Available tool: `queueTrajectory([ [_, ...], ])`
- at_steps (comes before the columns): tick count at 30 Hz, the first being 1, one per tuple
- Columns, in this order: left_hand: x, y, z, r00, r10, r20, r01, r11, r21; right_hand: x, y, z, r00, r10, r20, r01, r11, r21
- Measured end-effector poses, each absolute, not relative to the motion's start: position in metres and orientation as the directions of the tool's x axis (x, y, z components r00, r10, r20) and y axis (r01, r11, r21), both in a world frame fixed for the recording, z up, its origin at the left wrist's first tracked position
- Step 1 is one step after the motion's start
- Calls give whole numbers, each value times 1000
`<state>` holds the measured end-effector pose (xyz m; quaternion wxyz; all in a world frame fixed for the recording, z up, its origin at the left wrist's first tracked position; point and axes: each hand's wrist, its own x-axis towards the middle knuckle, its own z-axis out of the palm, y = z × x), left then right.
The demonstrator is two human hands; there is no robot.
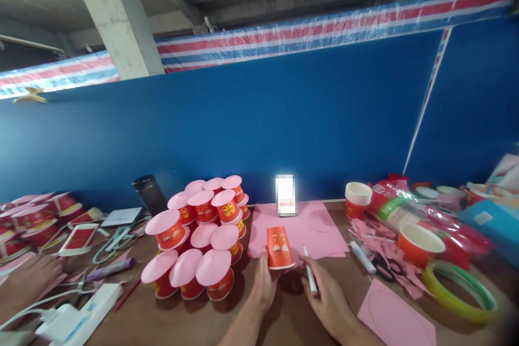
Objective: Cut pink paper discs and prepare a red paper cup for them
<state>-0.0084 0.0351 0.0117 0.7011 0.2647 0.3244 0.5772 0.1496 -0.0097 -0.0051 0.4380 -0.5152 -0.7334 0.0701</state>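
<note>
My left hand (263, 281) grips an upside-down red paper cup (280, 247) that stands on a sheet of pink paper (312, 227). My right hand (326, 294) holds a white pen (310, 277), its tip close beside the cup's rim. Just left of my hands stands a stacked pile of red cups capped with pink paper discs (200, 238).
A bright phone screen (286, 195) leans on the blue partition. To the right are a stack of cups (358, 199), a bag of cups (399, 208), an open red cup (419, 243), scissors (383, 267), a glue stick (363, 257), green tape (460, 292) and pink scraps. Another person's hand (28, 281) rests at far left.
</note>
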Motion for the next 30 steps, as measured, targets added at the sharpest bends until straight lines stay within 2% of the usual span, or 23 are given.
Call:
queueTrajectory([
  [22,-10,29,18,117,989,-91,-621,144,770,152,-14,6,-61,898,436,577,388,-719],
  [30,-9,29,24,119,989,-89,-622,144,769,150,-15,14,-30,878,478,528,420,-738],
])
